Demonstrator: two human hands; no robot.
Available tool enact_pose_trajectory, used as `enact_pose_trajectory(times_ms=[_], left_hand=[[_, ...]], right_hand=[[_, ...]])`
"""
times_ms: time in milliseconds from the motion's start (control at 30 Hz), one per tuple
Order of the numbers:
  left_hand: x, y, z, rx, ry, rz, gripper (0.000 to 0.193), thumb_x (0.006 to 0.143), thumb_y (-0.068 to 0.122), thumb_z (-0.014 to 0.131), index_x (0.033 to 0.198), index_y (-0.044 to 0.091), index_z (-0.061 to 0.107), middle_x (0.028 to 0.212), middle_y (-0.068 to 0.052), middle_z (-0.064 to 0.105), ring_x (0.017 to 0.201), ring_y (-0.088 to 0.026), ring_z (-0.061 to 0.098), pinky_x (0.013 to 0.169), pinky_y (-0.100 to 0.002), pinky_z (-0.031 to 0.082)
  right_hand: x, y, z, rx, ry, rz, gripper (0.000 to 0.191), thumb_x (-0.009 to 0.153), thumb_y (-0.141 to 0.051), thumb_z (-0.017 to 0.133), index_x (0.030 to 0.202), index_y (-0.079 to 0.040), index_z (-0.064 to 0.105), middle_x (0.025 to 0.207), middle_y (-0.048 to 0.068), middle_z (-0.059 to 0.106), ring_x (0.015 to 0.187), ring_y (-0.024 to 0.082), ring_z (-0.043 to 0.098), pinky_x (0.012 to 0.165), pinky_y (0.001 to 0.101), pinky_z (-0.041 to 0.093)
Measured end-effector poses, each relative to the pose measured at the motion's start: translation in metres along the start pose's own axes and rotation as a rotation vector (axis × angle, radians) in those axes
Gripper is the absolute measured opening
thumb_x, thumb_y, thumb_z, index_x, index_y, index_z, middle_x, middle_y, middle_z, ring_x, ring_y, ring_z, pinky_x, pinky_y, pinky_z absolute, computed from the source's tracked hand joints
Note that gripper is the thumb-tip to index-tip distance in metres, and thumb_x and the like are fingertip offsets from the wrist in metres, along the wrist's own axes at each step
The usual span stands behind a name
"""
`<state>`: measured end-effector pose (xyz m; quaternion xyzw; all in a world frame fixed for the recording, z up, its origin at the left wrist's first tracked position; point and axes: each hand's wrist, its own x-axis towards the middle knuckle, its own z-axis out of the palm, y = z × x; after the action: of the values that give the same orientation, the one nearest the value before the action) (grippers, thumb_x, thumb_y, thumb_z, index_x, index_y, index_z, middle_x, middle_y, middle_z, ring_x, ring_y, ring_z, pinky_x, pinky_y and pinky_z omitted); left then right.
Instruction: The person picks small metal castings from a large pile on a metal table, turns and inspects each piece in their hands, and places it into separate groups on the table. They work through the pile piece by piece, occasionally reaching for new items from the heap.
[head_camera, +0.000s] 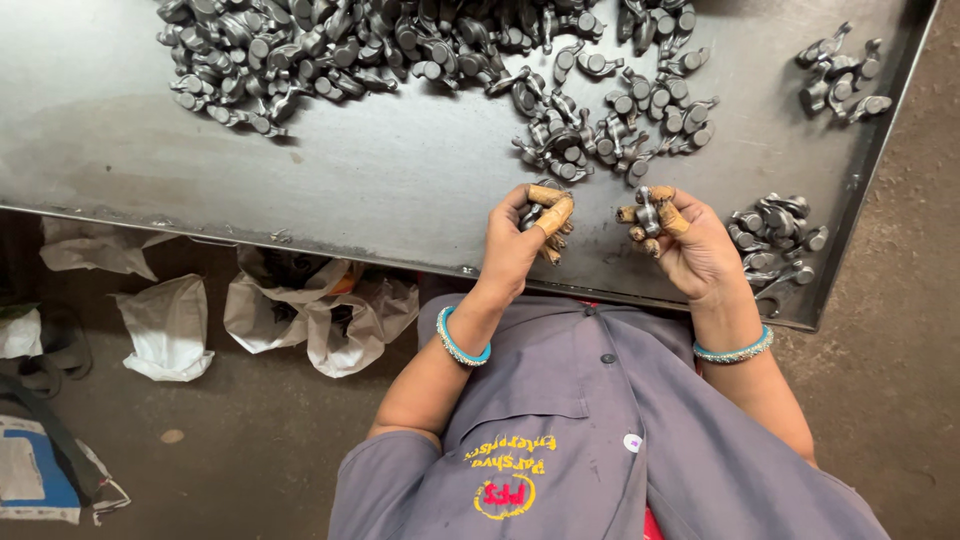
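Note:
My left hand (520, 240) is closed around a small grey metal part (533, 214), its fingertips wrapped in brown tape. Taped fingers of my right hand (690, 245) pinch another small metal part (648, 212). Both hands hover over the near edge of a dark metal table (300, 180), a little apart from each other. Just beyond them lies a cluster of like parts (600, 125). A small group of parts (780, 235) rests to the right of my right hand. Each wrist wears a blue bangle.
A large heap of the same parts (350, 50) spreads along the table's far side, and a few more (840, 75) sit at the far right. White plastic bags (170, 325) and crumpled bags (320, 310) lie on the floor under the table's edge.

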<state>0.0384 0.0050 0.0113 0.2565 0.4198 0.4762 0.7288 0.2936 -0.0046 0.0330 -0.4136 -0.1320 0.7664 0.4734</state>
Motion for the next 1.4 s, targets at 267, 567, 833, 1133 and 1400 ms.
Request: enact_pose_trajectory(times_ms=[267, 567, 833, 1133, 1400], left_hand=[[-0.001, -0.013, 0.021, -0.216, -0.068, -0.313, 0.038, 0.1, 0.038, 0.059, 0.115, 0.005, 0.066, 0.096, -0.006, 0.073, 0.076, -0.013, 0.073, 0.062, -0.031, 0.063], [0.005, 0.002, 0.003, -0.321, -0.11, -0.372, 0.052, 0.103, 0.052, 0.058, 0.112, 0.001, 0.068, 0.1, -0.015, 0.075, 0.074, -0.021, 0.073, 0.062, -0.034, 0.062], [0.006, 0.003, -0.006, -0.363, -0.069, -0.326, 0.05, 0.102, 0.049, 0.061, 0.106, 0.0, 0.068, 0.101, -0.016, 0.075, 0.088, -0.029, 0.077, 0.067, -0.038, 0.064], [0.004, 0.0, -0.005, -0.323, -0.088, -0.316, 0.044, 0.101, 0.043, 0.062, 0.106, 0.0, 0.068, 0.102, -0.016, 0.075, 0.085, -0.028, 0.077, 0.064, -0.038, 0.063], [0.002, 0.004, 0.01, -0.294, -0.11, -0.372, 0.054, 0.1, 0.048, 0.062, 0.117, -0.002, 0.071, 0.105, -0.015, 0.075, 0.087, -0.024, 0.076, 0.068, -0.037, 0.064]], right_hand=[[-0.013, 0.006, 0.036, -0.29, -0.066, -0.226, 0.024, 0.095, 0.0, 0.078, 0.115, 0.003, 0.066, 0.11, 0.012, 0.072, 0.092, 0.018, 0.069, 0.08, 0.0283, 0.059], [0.008, -0.011, 0.095, -1.712, 0.458, -0.83, 0.051, 0.074, -0.019, 0.095, 0.11, 0.001, 0.066, 0.098, 0.018, 0.058, 0.09, 0.037, 0.058, 0.077, 0.0448, 0.048], [0.004, 0.009, 0.05, -1.558, 0.364, -0.7, 0.032, 0.086, -0.012, 0.089, 0.104, -0.004, 0.064, 0.098, 0.012, 0.064, 0.088, 0.028, 0.065, 0.077, 0.0383, 0.054], [-0.005, -0.008, -0.003, 0.076, 0.019, -0.136, 0.02, 0.103, -0.01, 0.07, 0.121, -0.005, 0.062, 0.112, 0.024, 0.071, 0.083, 0.025, 0.07, 0.069, 0.0303, 0.057], [-0.005, -0.007, -0.003, 0.095, 0.014, -0.102, 0.024, 0.101, -0.006, 0.066, 0.125, -0.005, 0.062, 0.117, 0.025, 0.071, 0.091, 0.028, 0.074, 0.074, 0.032, 0.059]])
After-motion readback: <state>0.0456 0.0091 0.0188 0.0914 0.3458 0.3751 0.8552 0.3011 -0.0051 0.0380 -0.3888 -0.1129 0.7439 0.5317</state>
